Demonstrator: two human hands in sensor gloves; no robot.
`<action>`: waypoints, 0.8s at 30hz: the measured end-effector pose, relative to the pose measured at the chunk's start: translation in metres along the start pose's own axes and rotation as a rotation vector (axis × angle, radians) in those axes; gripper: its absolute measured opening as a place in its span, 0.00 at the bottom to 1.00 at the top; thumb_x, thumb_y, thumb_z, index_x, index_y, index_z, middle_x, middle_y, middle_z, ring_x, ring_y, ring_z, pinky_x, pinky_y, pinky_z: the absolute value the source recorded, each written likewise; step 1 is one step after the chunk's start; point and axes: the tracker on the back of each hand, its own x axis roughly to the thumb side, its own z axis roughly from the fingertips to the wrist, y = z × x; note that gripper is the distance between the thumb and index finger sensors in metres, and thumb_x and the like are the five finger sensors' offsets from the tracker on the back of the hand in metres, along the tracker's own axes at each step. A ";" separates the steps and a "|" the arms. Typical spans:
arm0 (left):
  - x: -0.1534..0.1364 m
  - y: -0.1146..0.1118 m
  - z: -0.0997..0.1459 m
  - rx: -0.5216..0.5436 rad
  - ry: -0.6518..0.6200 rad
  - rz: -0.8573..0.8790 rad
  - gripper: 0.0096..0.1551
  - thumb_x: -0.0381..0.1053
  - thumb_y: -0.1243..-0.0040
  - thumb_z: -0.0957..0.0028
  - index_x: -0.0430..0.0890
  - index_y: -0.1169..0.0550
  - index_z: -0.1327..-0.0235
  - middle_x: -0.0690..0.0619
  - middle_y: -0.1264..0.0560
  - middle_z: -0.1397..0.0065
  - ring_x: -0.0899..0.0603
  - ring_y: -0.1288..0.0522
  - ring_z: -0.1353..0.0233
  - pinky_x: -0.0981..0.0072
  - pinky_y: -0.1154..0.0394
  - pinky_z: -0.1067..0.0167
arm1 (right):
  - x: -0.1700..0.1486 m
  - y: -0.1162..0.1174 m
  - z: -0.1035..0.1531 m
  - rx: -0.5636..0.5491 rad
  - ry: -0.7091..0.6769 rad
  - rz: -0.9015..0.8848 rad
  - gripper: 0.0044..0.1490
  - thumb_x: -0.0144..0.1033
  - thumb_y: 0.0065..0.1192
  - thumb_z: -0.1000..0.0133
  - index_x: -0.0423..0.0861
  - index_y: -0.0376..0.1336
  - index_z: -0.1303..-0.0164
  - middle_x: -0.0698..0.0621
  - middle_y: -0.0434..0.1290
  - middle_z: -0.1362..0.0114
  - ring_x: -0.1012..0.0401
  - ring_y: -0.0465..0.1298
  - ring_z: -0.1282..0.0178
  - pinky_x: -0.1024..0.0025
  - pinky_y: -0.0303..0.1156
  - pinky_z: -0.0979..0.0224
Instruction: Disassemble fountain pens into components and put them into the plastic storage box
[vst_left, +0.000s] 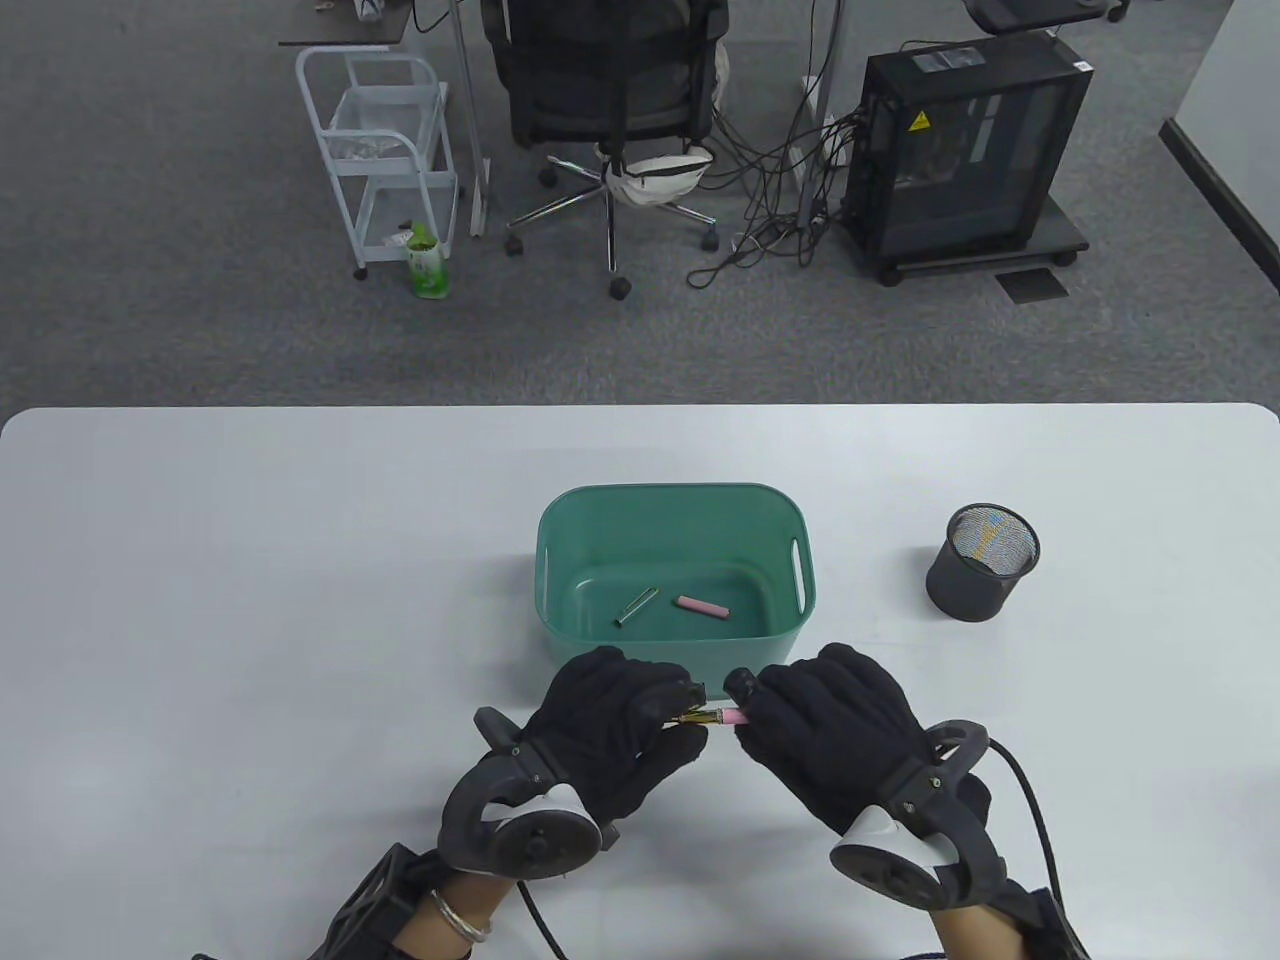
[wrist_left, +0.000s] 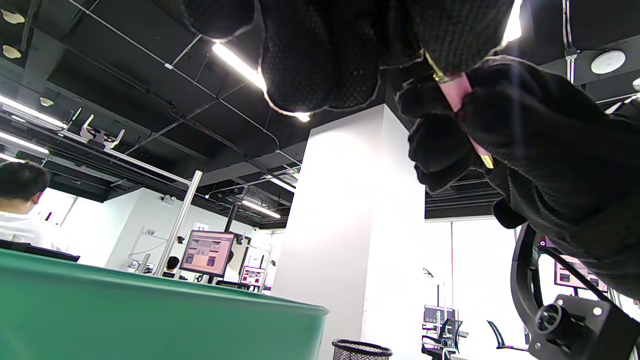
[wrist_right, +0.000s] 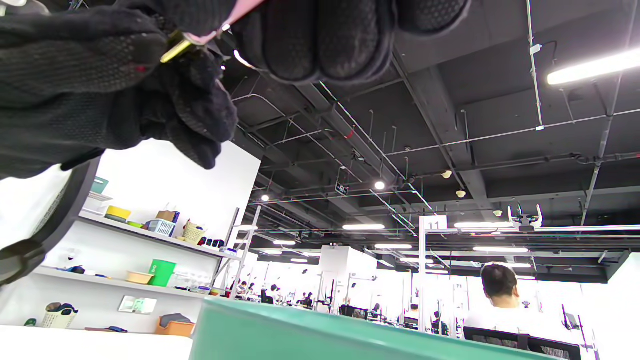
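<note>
Beyond both hands, on the white table, stands the green plastic storage box; its near wall lies just past the fingertips and fills the lower part of both wrist views. Inside, on its floor, lie an olive metal tube and a pink pen piece, apart from each other. Farther off, beyond and to the outer side of the right hand, stands a black mesh pen cup, well clear of the box. The left hand and the right hand meet just short of the box's near wall, knuckles up, each with a tracker strapped to its back. Between them a fountain pen section lies crosswise: the left hand's curled fingers pinch its gold-and-black end, the right hand's curled fingers and thumb grip its pink end. From the left wrist view the pink part shows between the right hand's fingertips, with a gold tip protruding below them.
</note>
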 end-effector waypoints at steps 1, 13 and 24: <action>0.000 0.000 0.000 -0.001 0.001 0.000 0.23 0.58 0.44 0.30 0.45 0.27 0.32 0.49 0.21 0.31 0.45 0.21 0.34 0.45 0.35 0.24 | 0.000 0.000 0.000 0.000 0.000 -0.001 0.27 0.53 0.53 0.39 0.58 0.67 0.31 0.60 0.73 0.35 0.64 0.74 0.37 0.57 0.64 0.20; -0.002 0.000 0.000 -0.001 0.007 0.017 0.24 0.60 0.49 0.30 0.43 0.21 0.39 0.48 0.16 0.38 0.45 0.18 0.41 0.46 0.32 0.27 | 0.001 0.000 0.000 0.002 -0.005 -0.002 0.27 0.54 0.53 0.39 0.58 0.66 0.31 0.60 0.73 0.35 0.64 0.74 0.36 0.57 0.64 0.20; -0.004 0.000 -0.001 0.003 0.012 0.033 0.28 0.60 0.58 0.29 0.43 0.16 0.49 0.49 0.12 0.48 0.45 0.15 0.48 0.46 0.29 0.31 | 0.002 0.000 0.000 0.001 -0.011 -0.004 0.27 0.54 0.53 0.39 0.59 0.66 0.31 0.60 0.73 0.34 0.63 0.74 0.36 0.57 0.64 0.20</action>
